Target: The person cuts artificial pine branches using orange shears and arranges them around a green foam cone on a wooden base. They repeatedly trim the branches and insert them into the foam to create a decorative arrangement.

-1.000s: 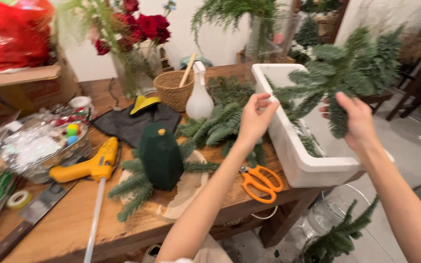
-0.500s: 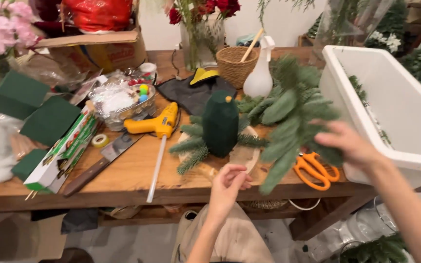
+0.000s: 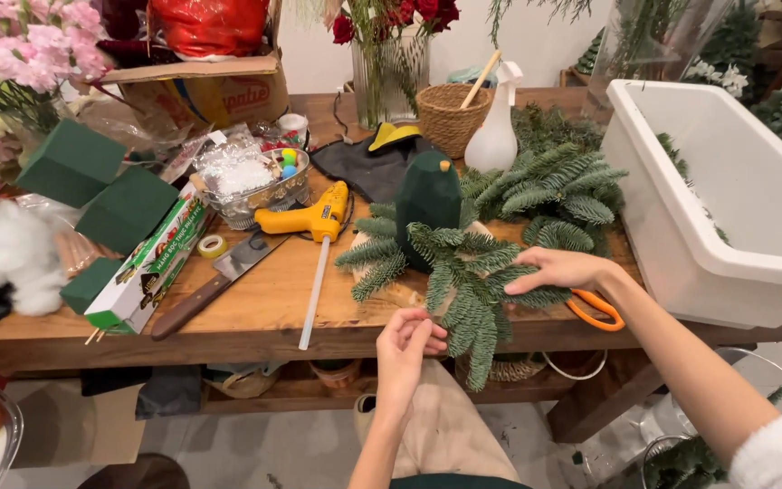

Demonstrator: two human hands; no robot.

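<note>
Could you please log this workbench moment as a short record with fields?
left hand: fingers pinch the tip of the fir branch
right hand: rests flat on the same branch
behind branch: dark green foam cone, upright
beside cone: yellow glue gun
under right wrist: orange scissors
far right: white tub

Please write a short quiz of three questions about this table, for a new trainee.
1. True or false: the glue gun lies on the table.
2. Which hand rests on the fir branch? A) left hand B) right hand
3. What lies partly under the right hand, with orange handles?

Key: 1. true; 2. B; 3. scissors
</note>
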